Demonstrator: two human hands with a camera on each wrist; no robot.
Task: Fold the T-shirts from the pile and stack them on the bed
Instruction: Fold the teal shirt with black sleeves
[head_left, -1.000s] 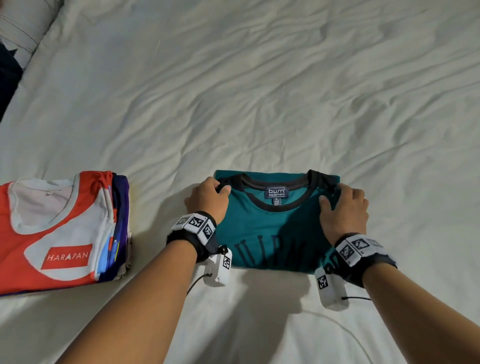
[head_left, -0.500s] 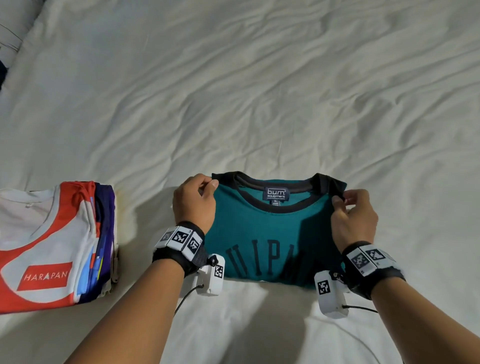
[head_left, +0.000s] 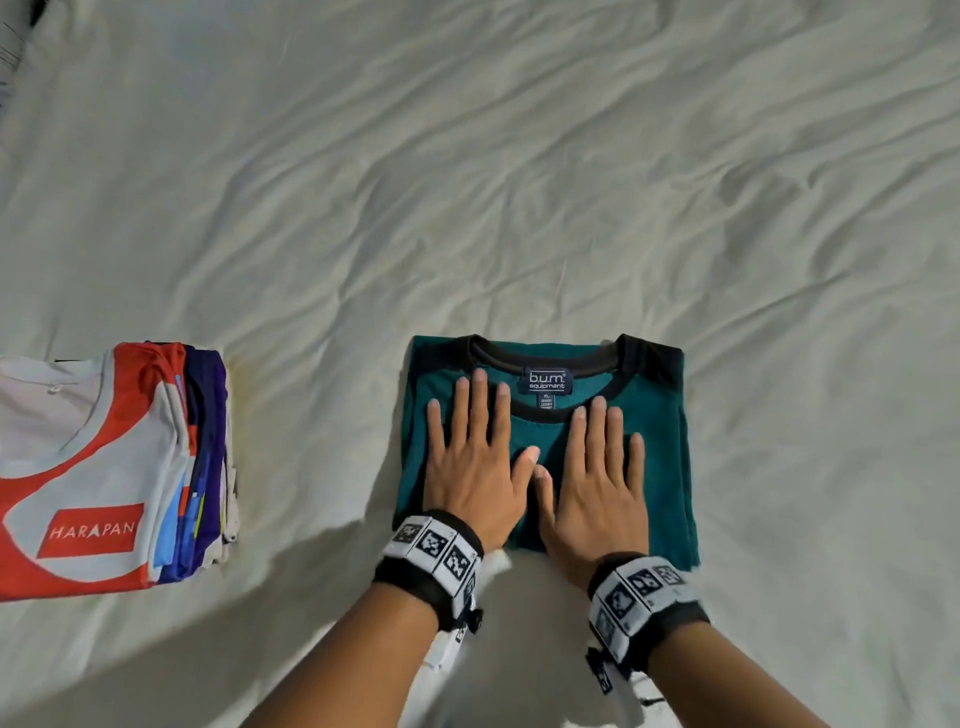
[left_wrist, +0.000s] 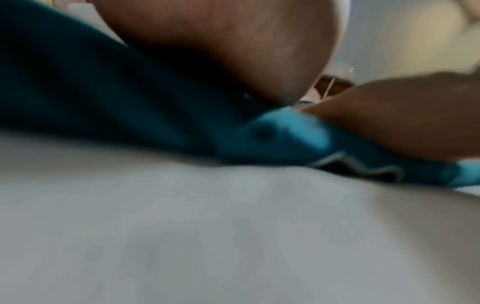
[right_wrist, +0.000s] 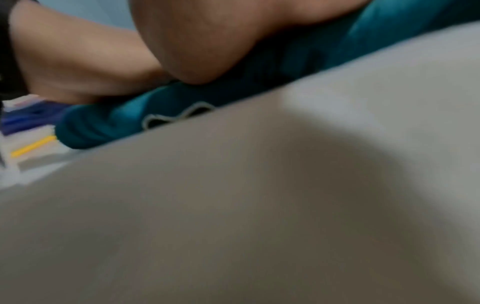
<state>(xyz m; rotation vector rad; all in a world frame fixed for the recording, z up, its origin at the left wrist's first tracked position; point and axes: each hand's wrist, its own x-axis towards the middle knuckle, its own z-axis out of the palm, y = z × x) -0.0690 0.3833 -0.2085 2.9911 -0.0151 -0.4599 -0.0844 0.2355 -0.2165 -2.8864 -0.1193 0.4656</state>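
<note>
A folded teal T-shirt (head_left: 660, 441) with a black collar and a "b.u.m. equipment" label lies on the white bed sheet (head_left: 519, 208). My left hand (head_left: 470, 457) and right hand (head_left: 597, 467) lie flat on it side by side, fingers straight and pointing away, thumbs almost touching. The wrist views are blurred: the left one shows the teal shirt (left_wrist: 285, 139) under the heel of my palm (left_wrist: 221, 41), and the right one shows its folded near edge (right_wrist: 130, 115) under my right palm (right_wrist: 202, 41). A stack of folded shirts (head_left: 104, 467), topped by a red-and-white "HARAPAN" one, sits at the left.
Wrinkled white sheet stretches beyond and to the right of the teal shirt. A strip of sheet separates the stack from the teal shirt. A dark object (head_left: 10, 57) shows at the top left corner. In the right wrist view the stack's blue and yellow edges (right_wrist: 28, 131) appear at the left.
Both hands have let go of the teal shirt's collar corners and now lie flat on its middle. The shirt's printed lettering is covered.
</note>
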